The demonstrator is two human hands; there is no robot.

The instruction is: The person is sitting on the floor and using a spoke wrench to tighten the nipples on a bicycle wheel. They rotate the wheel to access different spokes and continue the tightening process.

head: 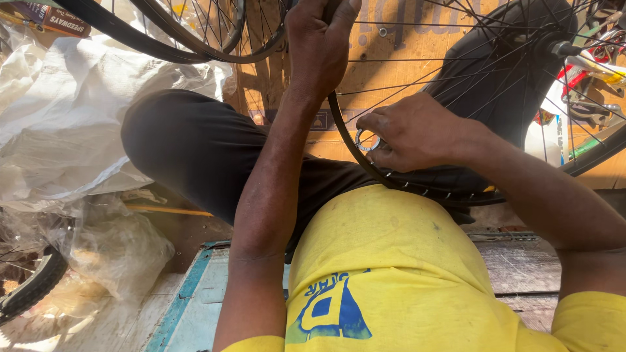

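Head view, looking down at a seated person in a yellow shirt and dark trousers, with a bicycle wheel standing upright between the knees. Left hand reaches up and grips the wheel's black rim near the top of the frame. Right hand rests closed against the lower rim, pinching a small metal ring between thumb and fingers. White plastic sacks lie to the left, near another tyre.

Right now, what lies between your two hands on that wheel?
In the head view, only a bare stretch of black rim and thin spokes lies between left hand and right hand.
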